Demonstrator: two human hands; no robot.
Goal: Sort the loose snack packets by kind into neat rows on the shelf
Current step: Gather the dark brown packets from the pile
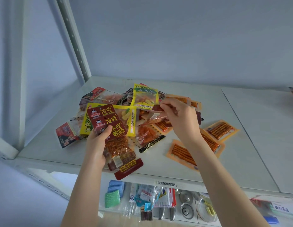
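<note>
A loose heap of snack packets lies on the white shelf. My left hand grips a fanned stack of dark red packets with yellow characters, held above the shelf's front edge. My right hand pinches the top of another dark red packet, lifted just over the heap. Two yellow packets lie in the heap, one upright, one sideways. Orange stick-snack packets lie to the right, partly under my right forearm.
A perforated metal upright stands at the shelf's back left corner. Red-and-black packets lie at the heap's left edge. Below the shelf hang sponges, bagged items and metal lids. A seam divides the shelf board on the right.
</note>
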